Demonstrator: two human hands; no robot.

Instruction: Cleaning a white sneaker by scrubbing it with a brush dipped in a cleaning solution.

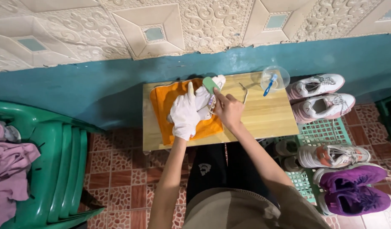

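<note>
A white sneaker (205,96) lies on an orange cloth (163,104) spread over a small wooden table (267,114). My left hand (185,113), in a white glove, presses down on the shoe and holds it. My right hand (228,109), bare, grips a green-backed brush (210,85) set against the shoe's far end.
A clear plastic cup (275,78) with a blue toothbrush (270,85) stands at the table's far right corner. Pink-white sneakers (320,95) sit right of the table; more shoes, some purple (354,186), rest on a green crate (322,133). Stacked green plastic chairs (55,165) with pink clothes (9,169) are at left.
</note>
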